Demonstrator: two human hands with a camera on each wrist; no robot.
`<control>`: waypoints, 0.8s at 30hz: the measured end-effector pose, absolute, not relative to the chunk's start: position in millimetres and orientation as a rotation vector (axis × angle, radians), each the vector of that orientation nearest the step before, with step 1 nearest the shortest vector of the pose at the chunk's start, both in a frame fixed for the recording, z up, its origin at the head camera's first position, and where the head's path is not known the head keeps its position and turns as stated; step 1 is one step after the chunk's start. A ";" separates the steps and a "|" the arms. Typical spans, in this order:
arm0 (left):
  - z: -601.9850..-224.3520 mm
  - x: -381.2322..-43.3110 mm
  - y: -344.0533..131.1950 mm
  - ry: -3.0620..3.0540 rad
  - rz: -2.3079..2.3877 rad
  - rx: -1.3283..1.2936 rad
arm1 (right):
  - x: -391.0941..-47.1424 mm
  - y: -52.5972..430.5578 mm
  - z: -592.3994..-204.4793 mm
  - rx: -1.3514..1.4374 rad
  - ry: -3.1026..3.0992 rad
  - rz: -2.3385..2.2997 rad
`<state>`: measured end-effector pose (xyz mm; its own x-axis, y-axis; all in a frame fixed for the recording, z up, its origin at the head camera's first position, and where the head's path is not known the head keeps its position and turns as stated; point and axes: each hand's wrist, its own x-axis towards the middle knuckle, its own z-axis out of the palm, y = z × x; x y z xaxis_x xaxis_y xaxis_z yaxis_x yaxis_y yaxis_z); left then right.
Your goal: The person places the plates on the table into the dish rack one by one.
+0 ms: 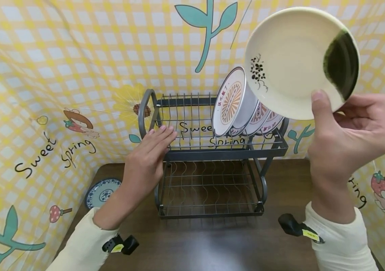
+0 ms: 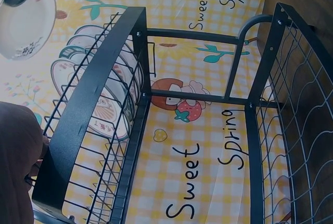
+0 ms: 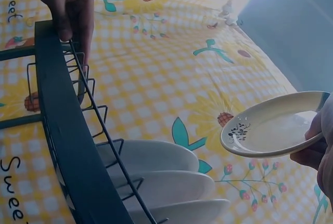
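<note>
My right hand (image 1: 355,131) holds a cream plate (image 1: 290,64) by its lower right rim, thumb on the face and fingers behind. Black blossoms mark the plate's left side and a dark green patch its right. It is raised above the right end of a two-tier dark metal dish rack (image 1: 226,153). Over the left end of the upper tier, my left hand (image 1: 146,158) rests with its fingers extended; the thumb is hidden in the head view. White dishes (image 1: 229,101) with orange patterns and red lettering lean in the upper tier's right part.
A blue-and-white patterned plate (image 1: 102,192) lies on the brown table (image 1: 209,241) left of the rack, partly behind my left forearm. Wire slots make up the lower tier (image 1: 209,184). Yellow checked cloth (image 1: 111,49) surrounds the table at the back and sides.
</note>
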<state>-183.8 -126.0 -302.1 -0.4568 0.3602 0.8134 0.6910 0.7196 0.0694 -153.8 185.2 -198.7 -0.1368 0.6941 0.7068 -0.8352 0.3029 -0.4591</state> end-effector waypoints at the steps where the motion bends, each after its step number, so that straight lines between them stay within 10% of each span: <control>1: -302.3 -183.9 -126.0 -2.087 -0.501 -0.796 | -154.4 183.1 -198.5 0.164 -1.087 1.324; 24: -301.9 -183.8 -125.8 -2.082 -0.503 -0.799 | -164.5 146.5 -190.7 0.278 -1.139 1.378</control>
